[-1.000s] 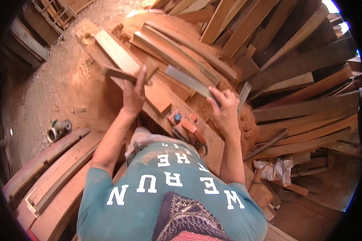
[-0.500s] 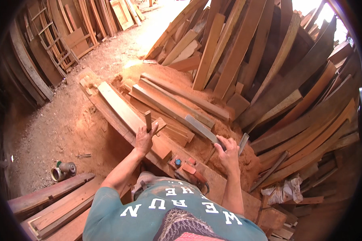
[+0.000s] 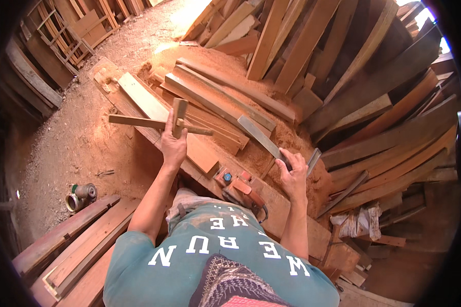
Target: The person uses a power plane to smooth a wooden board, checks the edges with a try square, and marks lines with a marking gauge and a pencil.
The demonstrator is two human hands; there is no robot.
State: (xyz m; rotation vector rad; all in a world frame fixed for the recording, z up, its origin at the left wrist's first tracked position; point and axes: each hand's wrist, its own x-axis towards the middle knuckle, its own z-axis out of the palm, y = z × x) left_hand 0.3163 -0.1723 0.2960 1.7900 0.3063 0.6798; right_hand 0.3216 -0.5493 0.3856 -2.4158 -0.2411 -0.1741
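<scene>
My left hand (image 3: 174, 147) is closed around a cross-shaped wooden marking gauge (image 3: 138, 122), its long thin bar running sideways through an upright block. The gauge is held above a pale planed board (image 3: 202, 154) lying on the bench. On the right, my right hand (image 3: 293, 175) grips a grey square (image 3: 258, 134). One long arm of the square points up and left over the timbers; a shorter grey arm shows beyond my fingers, and the corner is hidden under my hand. An orange-red power tool (image 3: 244, 188) with a blue knob sits on the bench close to my body.
Sawdust-covered timbers (image 3: 215, 105) lie beyond the board. Tall planks (image 3: 307, 46) lean at the back right, and curved boards (image 3: 394, 174) are stacked at the right. More boards (image 3: 82, 245) lie at lower left, near a round metal part (image 3: 74, 202) on the ground.
My left hand has lifted and moved a little left, turning the marking gauge so its long bar now shows sideways. My right hand keeps the square in nearly the same place.
</scene>
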